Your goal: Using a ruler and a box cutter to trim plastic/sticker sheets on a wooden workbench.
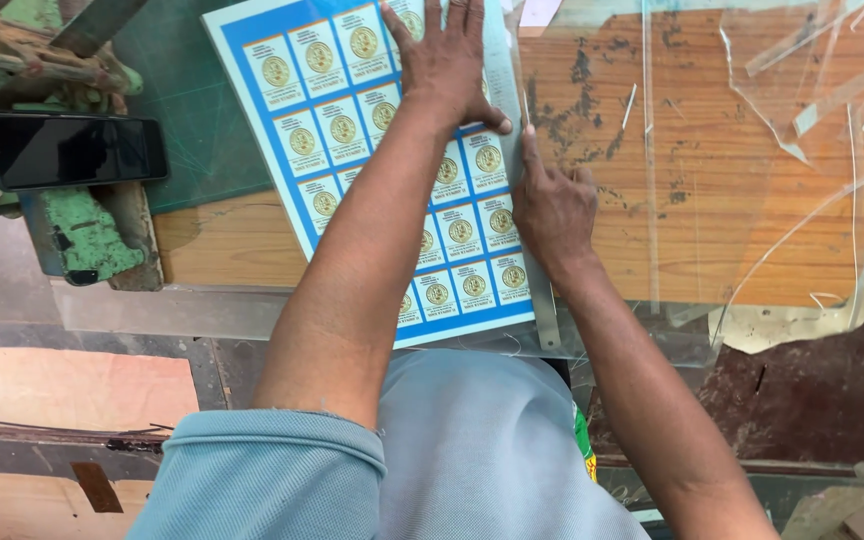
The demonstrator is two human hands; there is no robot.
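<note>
A sheet of blue labels with round gold seals [317, 100] lies on the wooden bench, its near edge over the bench front. A long metal ruler [544, 310] runs along the sheet's right side. My left hand [447, 60] presses flat on the sheet and the ruler's far part, fingers spread. My right hand [554, 212] rests against the ruler's right edge, curled, with the index finger stretched forward. A thin cutter blade [525, 108] shows just beyond that fingertip; the rest of the cutter is hidden in my hand.
A black phone [72, 150] lies on a worn green machine [87, 235] at the left. A green cutting mat [192, 100] lies under the sheet. Clear plastic sheets and offcut strips [832, 100] cover the wooden bench [702, 200] to the right.
</note>
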